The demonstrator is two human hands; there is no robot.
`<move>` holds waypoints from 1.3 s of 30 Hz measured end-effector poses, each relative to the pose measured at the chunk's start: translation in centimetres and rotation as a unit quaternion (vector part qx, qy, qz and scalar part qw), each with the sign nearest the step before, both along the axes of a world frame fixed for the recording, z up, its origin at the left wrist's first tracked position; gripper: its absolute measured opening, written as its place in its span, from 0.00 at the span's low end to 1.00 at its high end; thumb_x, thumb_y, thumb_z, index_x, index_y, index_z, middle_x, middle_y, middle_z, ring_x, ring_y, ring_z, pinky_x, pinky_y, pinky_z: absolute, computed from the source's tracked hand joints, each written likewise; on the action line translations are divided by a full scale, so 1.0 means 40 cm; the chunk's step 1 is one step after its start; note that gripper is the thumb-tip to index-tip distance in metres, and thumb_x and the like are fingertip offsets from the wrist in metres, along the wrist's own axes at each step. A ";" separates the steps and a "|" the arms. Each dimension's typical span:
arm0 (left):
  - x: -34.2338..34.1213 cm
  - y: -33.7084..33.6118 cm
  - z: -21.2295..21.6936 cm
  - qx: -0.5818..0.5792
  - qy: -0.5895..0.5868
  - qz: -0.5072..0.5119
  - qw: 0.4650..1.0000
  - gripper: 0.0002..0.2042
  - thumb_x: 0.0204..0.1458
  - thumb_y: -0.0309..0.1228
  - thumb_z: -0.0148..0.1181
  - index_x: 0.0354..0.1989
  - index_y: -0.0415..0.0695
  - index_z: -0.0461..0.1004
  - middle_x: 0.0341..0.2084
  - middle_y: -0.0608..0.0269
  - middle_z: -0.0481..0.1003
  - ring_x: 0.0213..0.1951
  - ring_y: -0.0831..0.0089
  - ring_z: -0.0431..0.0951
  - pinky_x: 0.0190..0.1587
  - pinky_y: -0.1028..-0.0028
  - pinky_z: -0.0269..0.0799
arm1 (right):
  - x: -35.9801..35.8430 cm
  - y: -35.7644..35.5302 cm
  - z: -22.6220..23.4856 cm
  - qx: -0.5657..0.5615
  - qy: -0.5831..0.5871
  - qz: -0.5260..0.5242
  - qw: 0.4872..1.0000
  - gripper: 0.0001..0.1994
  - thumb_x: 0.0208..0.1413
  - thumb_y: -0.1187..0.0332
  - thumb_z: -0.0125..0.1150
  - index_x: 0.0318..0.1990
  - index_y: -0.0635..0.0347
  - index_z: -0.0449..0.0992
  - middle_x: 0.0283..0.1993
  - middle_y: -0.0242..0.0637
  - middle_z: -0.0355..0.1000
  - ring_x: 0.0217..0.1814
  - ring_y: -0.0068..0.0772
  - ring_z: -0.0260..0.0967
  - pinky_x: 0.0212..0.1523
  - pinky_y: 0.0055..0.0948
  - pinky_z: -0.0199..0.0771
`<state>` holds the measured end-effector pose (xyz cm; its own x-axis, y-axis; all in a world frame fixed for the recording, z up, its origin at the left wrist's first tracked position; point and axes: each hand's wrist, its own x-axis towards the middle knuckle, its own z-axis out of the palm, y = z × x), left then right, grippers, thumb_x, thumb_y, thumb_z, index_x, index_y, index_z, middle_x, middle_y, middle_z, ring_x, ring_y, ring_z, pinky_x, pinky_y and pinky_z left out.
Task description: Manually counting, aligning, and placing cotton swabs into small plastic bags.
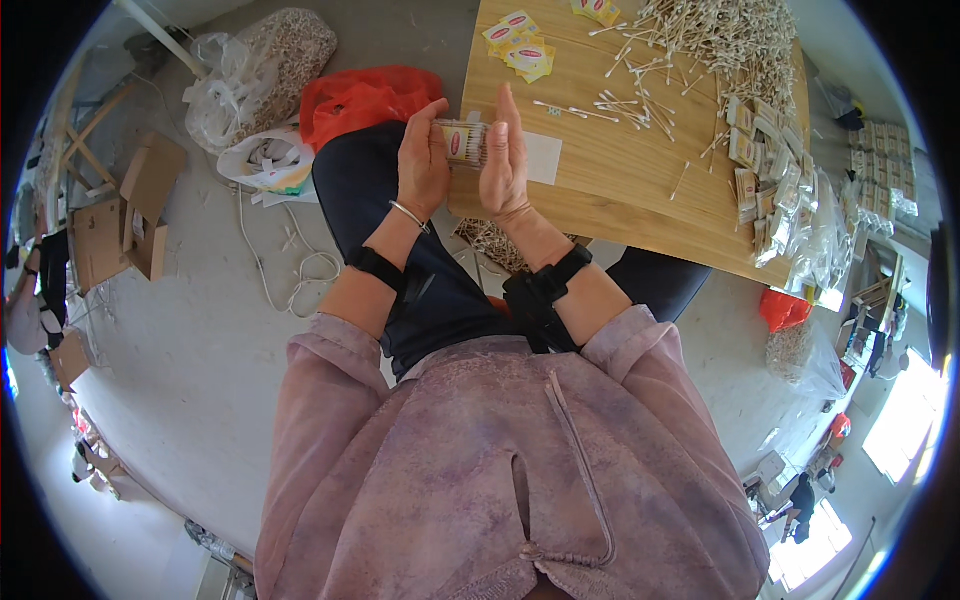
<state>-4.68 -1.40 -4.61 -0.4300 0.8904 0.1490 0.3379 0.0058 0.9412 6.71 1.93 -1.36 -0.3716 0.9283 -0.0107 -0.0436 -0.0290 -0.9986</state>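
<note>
Between my two palms, at the table's left edge, is a small clear pack of cotton swabs (463, 143) with a yellow and red label card showing. My left hand (425, 168) presses on its left end, fingers together and pointing away from me. Against the other end lies my right hand (505, 170), its fingers stretched upward and its thumb near the pack. A white paper or card (543, 160) lies on the wooden table (600, 195) just right of my right hand. Loose cotton swabs (640, 110) are scattered farther right.
A large heap of cotton swabs (725, 40) covers the far right of the table. Finished-looking packs (750, 150) pile along its right edge beside clear plastic bags (820, 230). Yellow label cards (525, 50) lie at the back. A red bag (370, 95) and cardboard box (145, 210) are left.
</note>
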 end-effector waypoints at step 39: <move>-0.064 0.025 -0.014 0.014 0.296 0.012 0.955 0.14 0.57 0.32 0.48 0.47 0.38 0.71 0.45 0.48 0.72 0.48 0.59 0.72 0.52 0.71 0.66 | -0.045 -0.003 -0.029 0.133 -0.057 -0.025 0.989 0.35 0.64 0.48 0.31 0.66 0.70 0.43 0.70 0.57 0.39 0.74 0.55 0.28 0.70 0.38 0.35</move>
